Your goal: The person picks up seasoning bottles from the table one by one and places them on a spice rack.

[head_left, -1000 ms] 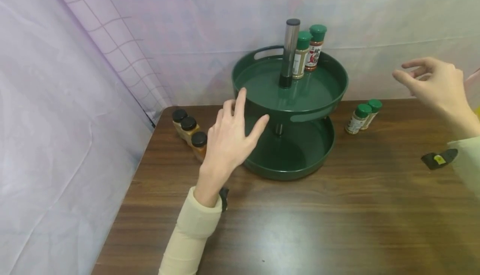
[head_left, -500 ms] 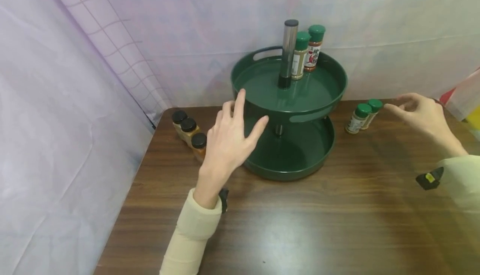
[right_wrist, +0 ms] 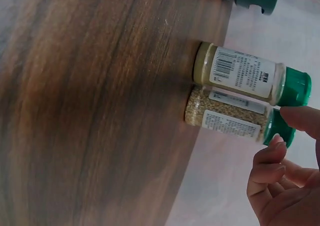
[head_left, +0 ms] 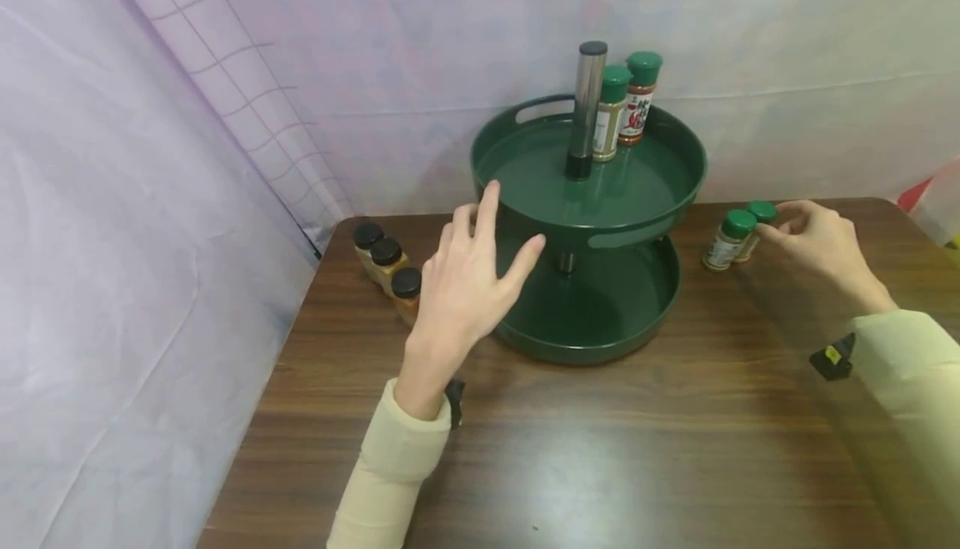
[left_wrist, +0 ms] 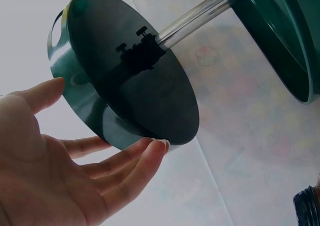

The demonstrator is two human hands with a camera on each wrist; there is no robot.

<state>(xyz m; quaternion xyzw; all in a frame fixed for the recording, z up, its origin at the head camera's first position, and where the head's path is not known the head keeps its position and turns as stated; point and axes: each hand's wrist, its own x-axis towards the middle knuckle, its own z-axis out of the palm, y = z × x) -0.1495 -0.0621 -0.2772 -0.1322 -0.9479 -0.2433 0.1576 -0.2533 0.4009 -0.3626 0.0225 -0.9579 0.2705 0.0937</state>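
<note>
My left hand (head_left: 461, 282) has its fingers spread at the near left side of a dark green two-tier turntable's upper tray (head_left: 540, 174). In the left wrist view its fingertips (left_wrist: 159, 147) lie along the tray's outer wall. At the right, my right hand (head_left: 821, 245) pinches the green cap of a spice jar (right_wrist: 227, 118) with pale grains between thumb and fingertips. That jar stands on the table beside another green-capped spice jar (head_left: 726, 247) with finer contents. Two more green-capped shakers, one tan (head_left: 609, 124) and one red (head_left: 637, 112), stand on the upper tray behind its metal post.
Three black-capped jars (head_left: 387, 262) stand in a row at the table's left, the nearest partly behind my left hand. The turntable's lower tray (head_left: 585, 353) rests on the wooden table (head_left: 637, 449). A pale curtain (head_left: 412, 41) hangs close behind.
My right hand has come down and leftward from above the table to the green-capped jars and taken the farther one by its cap. The left hand has stayed at the upper tray.
</note>
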